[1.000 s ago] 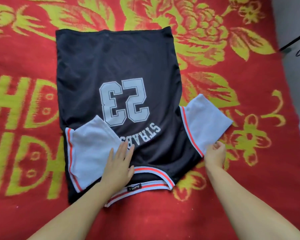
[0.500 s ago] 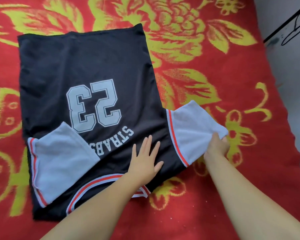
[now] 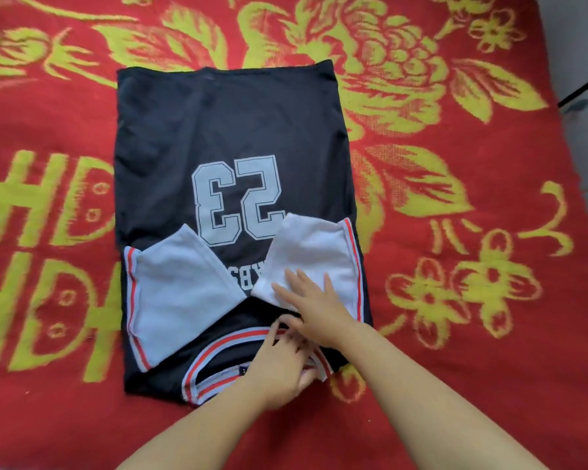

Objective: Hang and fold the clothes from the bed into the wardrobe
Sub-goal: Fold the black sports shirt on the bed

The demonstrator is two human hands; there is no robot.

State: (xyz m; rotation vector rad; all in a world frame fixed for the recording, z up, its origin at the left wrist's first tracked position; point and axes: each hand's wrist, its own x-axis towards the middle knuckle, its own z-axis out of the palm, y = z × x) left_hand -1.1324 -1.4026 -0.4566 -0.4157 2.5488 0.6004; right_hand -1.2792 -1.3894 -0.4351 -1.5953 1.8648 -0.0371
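Jersey: black number-23 jersey lies flat on the red flowered bedspread, both grey sleeves folded inward.
Right hand: fingers spread, pressing right sleeve.
Left hand: flat, resting on collar.

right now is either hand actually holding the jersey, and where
Neither grips it. The right hand lies flat, fingers straight, on the folded-in grey sleeve; the left hand rests on the jersey at the striped collar.
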